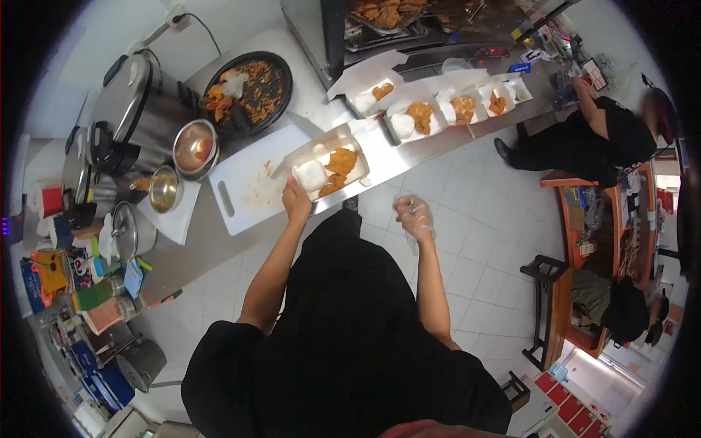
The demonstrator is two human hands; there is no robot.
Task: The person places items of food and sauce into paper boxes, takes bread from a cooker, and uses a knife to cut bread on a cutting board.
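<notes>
My left hand [296, 202] grips the near left corner of an open white takeout box [363, 164] at the counter's front edge. Inside it lie a white mound that looks like rice [310, 175] and golden fried chicken pieces [342, 160]. My right hand [415, 217], in a clear plastic glove, hangs over the floor right of the box, apart from it. Its fingers are curled in, with nothing visible in them. Beside the held box lies a white cutting board [244, 197] with crumbs on it.
Several open takeout boxes with food [420, 120] line the counter to the right. A round black pan [274, 73], metal bowls [191, 166] and a large pot [150, 102] stand at the left. A person in black [613, 131] works at the far right end.
</notes>
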